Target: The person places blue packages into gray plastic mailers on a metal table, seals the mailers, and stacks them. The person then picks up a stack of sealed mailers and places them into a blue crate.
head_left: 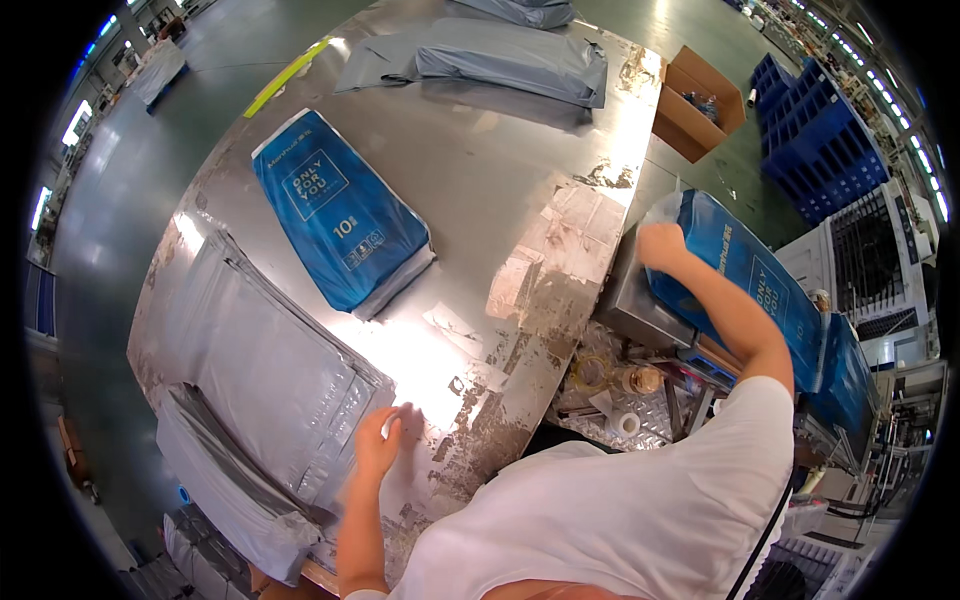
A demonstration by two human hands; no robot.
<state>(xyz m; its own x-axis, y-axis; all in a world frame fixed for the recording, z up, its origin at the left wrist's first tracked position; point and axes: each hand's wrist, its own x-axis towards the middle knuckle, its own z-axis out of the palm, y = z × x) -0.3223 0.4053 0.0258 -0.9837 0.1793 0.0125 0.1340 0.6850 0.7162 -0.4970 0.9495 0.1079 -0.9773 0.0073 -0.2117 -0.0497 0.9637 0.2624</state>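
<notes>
My right hand (662, 247) is closed on the near-table end of a blue plastic-wrapped package (735, 262), which lies slanted over a metal ledge (640, 290) at the right. My left hand (378, 440) hovers beside the edge of a stack of grey plastic mailing bags (270, 350), thumb and fingers apart and nothing visible between them. A second blue package (345, 215) lies flat on the metal table (470, 215), left of the middle, touched by neither hand.
Filled grey bags (510, 62) lie at the table's far side. More grey bags (225, 480) lie folded at the near left. An open cardboard box (695, 105) and blue crates (820, 140) stand beyond the right edge. Tape rolls (626, 424) sit below the ledge; another blue package (845, 375) is behind.
</notes>
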